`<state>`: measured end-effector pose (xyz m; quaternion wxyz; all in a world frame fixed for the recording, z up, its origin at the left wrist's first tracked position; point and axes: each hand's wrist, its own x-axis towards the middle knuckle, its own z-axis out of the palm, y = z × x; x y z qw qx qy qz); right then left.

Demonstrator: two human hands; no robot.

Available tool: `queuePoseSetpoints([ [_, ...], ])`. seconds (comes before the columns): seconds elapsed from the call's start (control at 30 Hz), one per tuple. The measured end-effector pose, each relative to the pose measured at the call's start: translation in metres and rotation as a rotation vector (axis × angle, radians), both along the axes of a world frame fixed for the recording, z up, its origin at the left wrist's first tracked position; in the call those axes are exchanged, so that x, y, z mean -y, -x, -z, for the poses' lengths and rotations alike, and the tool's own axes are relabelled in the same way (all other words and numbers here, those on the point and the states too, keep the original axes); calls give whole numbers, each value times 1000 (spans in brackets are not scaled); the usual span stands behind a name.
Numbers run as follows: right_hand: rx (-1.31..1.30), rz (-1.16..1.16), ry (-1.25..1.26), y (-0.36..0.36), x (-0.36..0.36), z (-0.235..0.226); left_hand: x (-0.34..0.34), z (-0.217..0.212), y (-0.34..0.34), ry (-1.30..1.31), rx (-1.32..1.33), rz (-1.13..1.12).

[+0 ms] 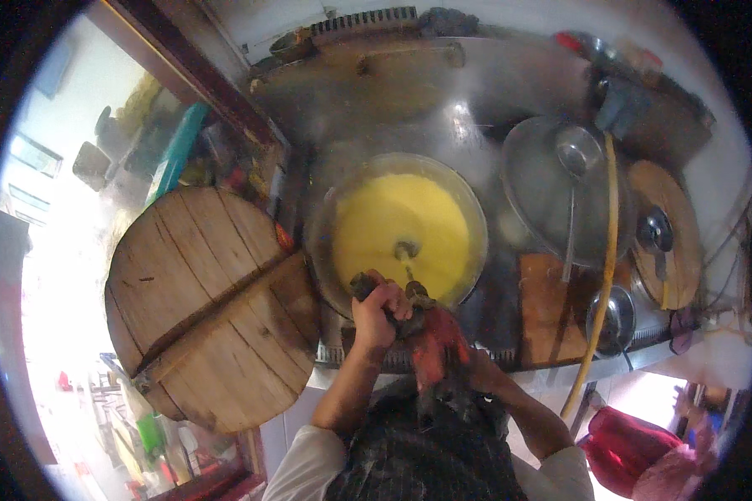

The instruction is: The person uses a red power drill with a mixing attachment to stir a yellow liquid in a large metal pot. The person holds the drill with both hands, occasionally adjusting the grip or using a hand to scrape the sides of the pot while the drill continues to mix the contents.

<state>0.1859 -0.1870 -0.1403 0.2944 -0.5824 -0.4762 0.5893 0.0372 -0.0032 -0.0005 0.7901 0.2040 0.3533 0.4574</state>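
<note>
A red and dark electric hand drill [439, 338] is held in front of my body, with its shaft pointing down into a large round pot [475, 188]. Thick yellow liquid [430, 213] fills the pot, and a dark swirl shows where the shaft meets it. Wrapped round a dark side handle near the drill's front is my left hand [379, 311]. My right hand [483, 372] grips the drill's rear end; its fingers are mostly hidden behind the body of the tool.
A big round wooden lid [209, 250] leans at the left. To the right are a wide metal pan [530, 188] with a long-handled ladle [578, 152], a yellow hose [607, 250], a brown board [551, 309], a metal bowl [612, 324] and another round wooden lid [678, 217].
</note>
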Motion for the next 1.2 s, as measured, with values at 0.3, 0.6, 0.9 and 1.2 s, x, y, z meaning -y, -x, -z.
queuePoseSetpoints([
  [0.3,35,-293,-71,5,29,-36,12,-29,44,83,-26,-84],
  [0.6,-340,-344,83,21,-62,-75,-37,-29,86,59,-71,-211],
  [0.9,-173,-312,-116,21,-117,34,-97,-19,46,-43,-130,-233],
  [1.2,77,-78,-233,6,-128,34,-124,11,8,-63,-10,-44],
])
